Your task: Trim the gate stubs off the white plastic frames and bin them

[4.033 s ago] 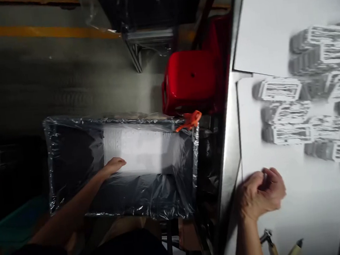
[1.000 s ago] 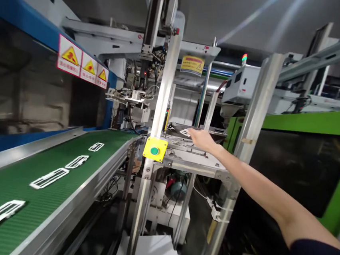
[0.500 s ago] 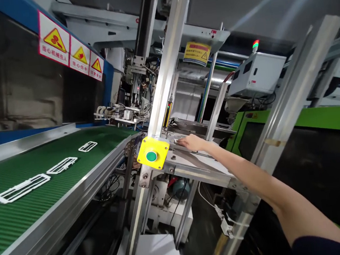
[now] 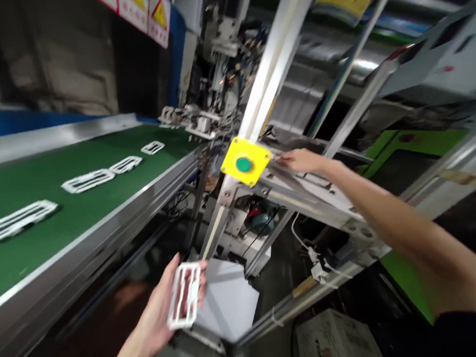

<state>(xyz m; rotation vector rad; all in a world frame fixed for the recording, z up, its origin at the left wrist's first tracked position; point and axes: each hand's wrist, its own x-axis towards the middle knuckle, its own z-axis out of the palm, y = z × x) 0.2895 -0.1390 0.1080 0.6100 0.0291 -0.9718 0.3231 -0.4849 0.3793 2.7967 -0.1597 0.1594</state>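
Note:
A white slotted plastic frame (image 4: 185, 296) lies across the palm of my left hand (image 4: 166, 306), held at its sides by the fingers, low in the view. Out over the metal ledge beyond the yellow box, my right hand (image 4: 301, 160) has its fingers pressed together; whatever may be between them is too small and blurred to name. A yellow box with a green button (image 4: 243, 164) is fixed to the aluminium post just left of that hand. Several similar white frames (image 4: 89, 180) lie in a row on the green conveyor belt (image 4: 77, 216).
The conveyor's metal side rail (image 4: 111, 224) runs diagonally at the left. Upright aluminium posts (image 4: 276, 51) stand in front of the machinery. Below are a stack of white sheets (image 4: 228, 303) and a cardboard box (image 4: 333, 343). A green machine (image 4: 420, 144) is at the right.
The view has tilted down and shifted. My left hand has come into view holding a white frame. The white frames on the belt appear farther along, with another visible at the left.

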